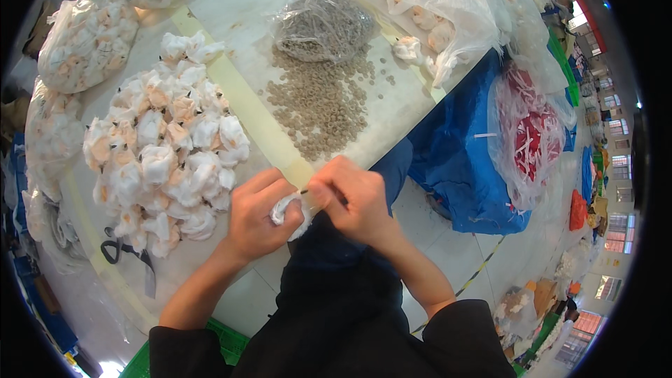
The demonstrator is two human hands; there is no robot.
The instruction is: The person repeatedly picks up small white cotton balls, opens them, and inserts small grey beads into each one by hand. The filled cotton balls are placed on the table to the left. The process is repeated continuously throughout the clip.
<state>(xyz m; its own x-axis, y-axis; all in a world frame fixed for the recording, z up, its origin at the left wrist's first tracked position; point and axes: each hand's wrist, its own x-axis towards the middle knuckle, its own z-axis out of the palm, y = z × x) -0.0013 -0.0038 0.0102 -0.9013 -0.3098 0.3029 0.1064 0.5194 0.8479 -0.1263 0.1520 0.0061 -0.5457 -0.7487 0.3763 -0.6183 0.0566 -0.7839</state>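
Note:
My left hand (pixel 263 215) is closed around a small white cloth bundle (pixel 285 208) above the near edge of the table. A short dark tip sticks out of the bundle toward my right hand (pixel 352 199). The fingers of that hand are pinched together right beside the tip; what they hold is hidden. To the left lies a large pile of white and peach cloth bundles (pixel 164 147), many with dark tips. Beyond my hands is a spread of small grey-brown ring-like pieces (pixel 318 101), spilling from a clear plastic bag (pixel 325 24) full of them.
Black-handled scissors (pixel 119 248) lie left of my forearm. Stuffed clear bags (pixel 87 45) stand along the far left. At the back right sits an open plastic bag (pixel 434 0) with more bundles. A blue sack (pixel 462 168) stands beyond the table's right edge.

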